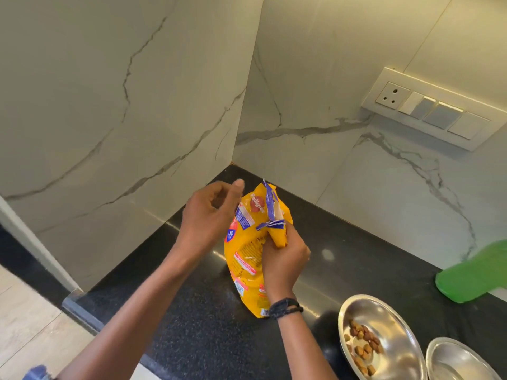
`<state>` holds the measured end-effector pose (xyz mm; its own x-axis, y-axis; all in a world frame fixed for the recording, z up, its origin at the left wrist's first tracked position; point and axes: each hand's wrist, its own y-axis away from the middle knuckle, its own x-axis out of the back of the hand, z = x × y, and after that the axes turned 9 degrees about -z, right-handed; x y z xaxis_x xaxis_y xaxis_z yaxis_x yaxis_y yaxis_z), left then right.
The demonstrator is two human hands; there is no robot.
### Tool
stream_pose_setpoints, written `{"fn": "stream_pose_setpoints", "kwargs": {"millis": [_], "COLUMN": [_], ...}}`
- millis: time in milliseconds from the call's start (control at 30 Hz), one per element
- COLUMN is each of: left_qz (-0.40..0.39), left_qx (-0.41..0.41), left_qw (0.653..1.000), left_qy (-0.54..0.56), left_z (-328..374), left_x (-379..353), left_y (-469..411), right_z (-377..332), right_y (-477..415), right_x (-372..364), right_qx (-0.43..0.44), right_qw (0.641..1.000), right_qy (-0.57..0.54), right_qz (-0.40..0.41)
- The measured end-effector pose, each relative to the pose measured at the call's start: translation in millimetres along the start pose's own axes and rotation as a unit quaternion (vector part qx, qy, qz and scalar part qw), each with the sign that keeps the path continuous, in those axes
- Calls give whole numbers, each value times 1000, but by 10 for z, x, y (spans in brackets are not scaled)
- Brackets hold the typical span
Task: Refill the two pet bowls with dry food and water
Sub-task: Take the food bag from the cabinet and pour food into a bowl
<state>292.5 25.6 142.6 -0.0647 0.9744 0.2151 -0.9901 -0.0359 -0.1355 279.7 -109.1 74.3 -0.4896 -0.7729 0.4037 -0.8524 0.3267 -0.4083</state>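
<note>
A yellow bag of dry pet food (247, 256) stands upright on the black counter (192, 319) near the corner. My right hand (285, 263) grips the folded top of the bag on its right side. Just left of the bag's top, my left hand (208, 215) hovers with fingers loosely curled and nothing in it. A steel bowl (395, 327) at the lower right holds several brown kibbles (362, 349). A second steel bowl (461, 360) sits to its right; whether it holds water I cannot tell.
A green plastic bottle (474, 272) lies blurred at the right edge of the counter. Marble walls (301, 133) meet in a corner behind the bag. A switch and socket panel (430, 111) is mounted on the right wall. Tiled floor (30, 325) lies at lower left.
</note>
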Motion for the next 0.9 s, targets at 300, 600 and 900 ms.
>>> {"fn": "stream_pose_setpoints", "kwargs": {"millis": [300,600,900], "left_qz": [-55,-498,-507], "left_qx": [51,75,142], "left_qw": [985,814,749], "left_qy": [158,288,402], "left_z": [-169,298,231], "left_x": [-147,-1104,-2407], "left_y": [53,525,1809], "right_z": [-342,-873,-603], "right_y": [-154,-85,200], "right_x": [965,2450,3615], "right_qx": [47,-42,-216], "right_qw": [995,994,976], "right_qy": [-58,-82,-11], "right_qz": [69,51,-25]}}
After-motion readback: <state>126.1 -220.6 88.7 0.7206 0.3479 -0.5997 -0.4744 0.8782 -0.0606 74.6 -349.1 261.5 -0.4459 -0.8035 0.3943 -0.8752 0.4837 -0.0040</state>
